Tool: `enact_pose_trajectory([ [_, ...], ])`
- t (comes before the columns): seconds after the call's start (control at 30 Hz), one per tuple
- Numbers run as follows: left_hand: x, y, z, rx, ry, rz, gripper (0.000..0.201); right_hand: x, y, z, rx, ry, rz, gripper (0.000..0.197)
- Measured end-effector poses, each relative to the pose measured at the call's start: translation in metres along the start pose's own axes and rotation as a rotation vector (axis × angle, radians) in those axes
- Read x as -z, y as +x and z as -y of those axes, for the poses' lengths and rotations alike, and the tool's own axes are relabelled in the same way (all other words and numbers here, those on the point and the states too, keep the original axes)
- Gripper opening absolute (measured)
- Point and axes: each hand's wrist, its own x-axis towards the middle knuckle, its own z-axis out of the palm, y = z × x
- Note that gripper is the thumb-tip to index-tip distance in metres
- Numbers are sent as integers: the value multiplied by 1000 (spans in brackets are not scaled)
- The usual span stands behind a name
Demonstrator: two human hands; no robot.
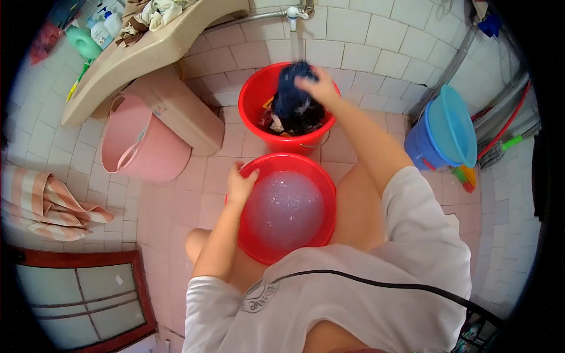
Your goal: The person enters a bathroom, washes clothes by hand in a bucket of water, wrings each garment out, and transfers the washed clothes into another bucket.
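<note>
A red basin [328,219] of cloudy, sudsy water sits in front of my body, between my legs. My left hand [240,185] grips its upper left rim, thumb toward the inside. Just beyond it stands a red bucket [250,117] with wet clothes [276,122] in it, mostly dark with some lighter pieces. My right hand [321,89] is slightly blurred, its fingers closed on a dark blue cloth item [289,88] raised at the bucket's far side. Directly above is a white tap [294,17], with what looks like water running down from it.
Left of the bucket are a pink tub [126,138] and a beige sink [176,44] with clothes and bottles on it. A blue bucket [416,138] with a light blue basin [452,126] stands at the right. A striped towel [50,203] hangs on the left wall.
</note>
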Motion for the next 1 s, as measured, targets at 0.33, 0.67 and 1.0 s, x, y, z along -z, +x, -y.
enact_pose_trajectory([
  [0.33, 15, 22, 72, -75, 714, 299, 40, 1, 90, 36, 320, -319, -469, 40],
  [0.67, 29, 29, 40, -32, 841, 638, 26, -1, 151, 99, 313, -1279, -91, 19],
  [1.0, 37, 16, 31, 159, 401, 632, 46, 11, -9, -20, 80, -491, 96, 34],
])
